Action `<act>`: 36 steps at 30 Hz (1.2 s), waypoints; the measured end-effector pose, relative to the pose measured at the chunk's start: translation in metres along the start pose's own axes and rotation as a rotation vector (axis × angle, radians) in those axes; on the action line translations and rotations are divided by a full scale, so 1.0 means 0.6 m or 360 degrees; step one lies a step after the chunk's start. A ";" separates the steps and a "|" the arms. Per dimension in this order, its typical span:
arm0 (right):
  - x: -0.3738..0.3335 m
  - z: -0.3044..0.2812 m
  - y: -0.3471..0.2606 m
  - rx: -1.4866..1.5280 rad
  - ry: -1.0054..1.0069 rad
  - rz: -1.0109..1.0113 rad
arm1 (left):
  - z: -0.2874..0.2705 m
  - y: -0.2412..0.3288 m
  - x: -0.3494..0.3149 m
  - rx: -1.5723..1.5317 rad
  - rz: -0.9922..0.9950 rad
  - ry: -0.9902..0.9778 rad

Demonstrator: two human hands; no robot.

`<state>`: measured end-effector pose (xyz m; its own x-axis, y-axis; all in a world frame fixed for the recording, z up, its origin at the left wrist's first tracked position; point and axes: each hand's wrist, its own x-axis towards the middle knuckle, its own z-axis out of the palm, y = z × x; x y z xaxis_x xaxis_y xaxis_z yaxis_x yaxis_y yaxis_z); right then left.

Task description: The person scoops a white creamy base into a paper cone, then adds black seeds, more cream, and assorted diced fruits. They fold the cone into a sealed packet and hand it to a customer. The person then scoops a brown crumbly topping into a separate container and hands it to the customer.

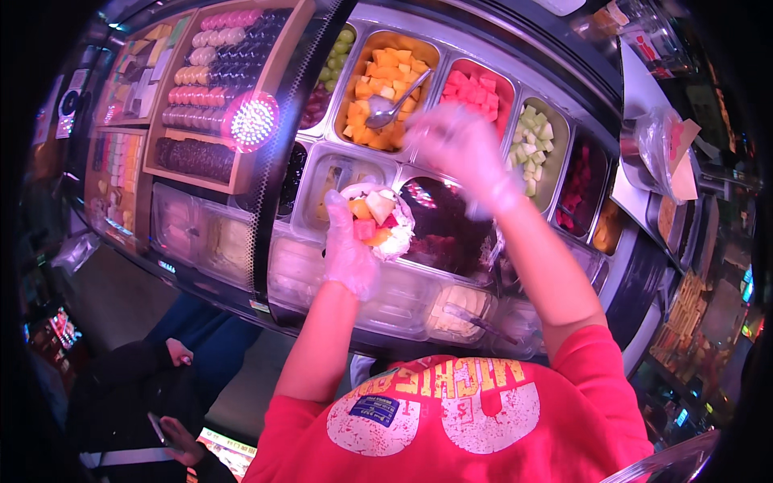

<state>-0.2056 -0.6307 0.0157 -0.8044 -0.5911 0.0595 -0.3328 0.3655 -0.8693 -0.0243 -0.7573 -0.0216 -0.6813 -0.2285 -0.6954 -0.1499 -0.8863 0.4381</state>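
**Fruit cup in my left hand, right hand a blur over the trays**

My left hand, in a thin clear glove, is curled around the cup, thumb up its left side. Orange, pale and red chunks are heaped inside, with something white at the right. My right hand, gloved too, is just beyond the cup, above the metal trays. It is too smeared to tell whether its fingers are closed on anything.

I judge that the heap needs a level cup and a light grip; a squeeze could send pieces over the rim. Pieces are best set down from low, near the middle, with the cup close to the trays.

Past my hands are orange fruit with a spoon in it, red cubes, pale green cubes and green grapes. Plastic tubs stand nearer me; at lower left someone holds a phone.

My fingers hide much of the cup's wall. I can't say what the white stuff is. My right hand and arm partly cover the dark topping, and the black surround cuts off the far edges.
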 end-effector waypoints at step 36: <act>0.012 0.040 -0.050 0.0512 -0.0527 0.0164 | -0.029 0.042 0.061 -0.0187 0.0073 0.0018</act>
<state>-0.1894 -0.6634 0.0304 -0.6073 -0.7803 -0.1493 -0.0482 0.2237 -0.9735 -0.0404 -0.7950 -0.0460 -0.6772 -0.2737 -0.6830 -0.0333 -0.9159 0.4000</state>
